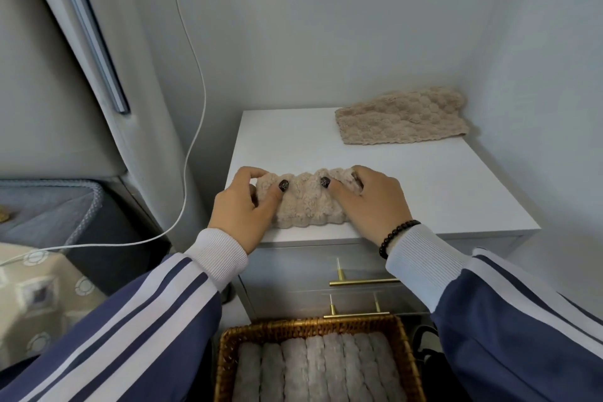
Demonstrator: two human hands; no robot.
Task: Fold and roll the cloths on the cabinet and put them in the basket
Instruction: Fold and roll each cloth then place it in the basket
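Rolling step: both hands, left (243, 206) and right (368, 202), grip the cloth (306, 202) between them; next, lowering it into the basket (228, 346) below.

Your white flat-topped cabinet (408, 179) carries two fluffy beige cloths: a rolled one (306, 202) at its front edge, a flat one (401, 119) at its back right corner.

left hand (243, 206) and right hand (370, 202) gripping rolled beige cloth (308, 202) on white cabinet (440, 192), wicker basket (228, 346) below
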